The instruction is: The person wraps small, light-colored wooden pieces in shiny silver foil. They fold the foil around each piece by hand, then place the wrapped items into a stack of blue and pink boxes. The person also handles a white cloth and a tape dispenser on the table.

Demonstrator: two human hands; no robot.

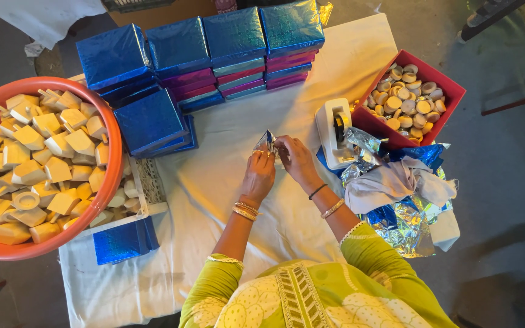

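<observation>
My left hand and my right hand meet over the white cloth at the middle of the table. Both pinch a small piece wrapped in shiny blue and silver foil, held between the fingertips. Bangles ring both wrists, and yellow-green sleeves cover my upper arms. What lies under the foil is hidden.
A large orange tub of cream clay pieces sits at the left. Stacks of blue foil-covered boxes line the far side. A white tape dispenser, a red box of small round pieces and crumpled foil and cloth lie at the right.
</observation>
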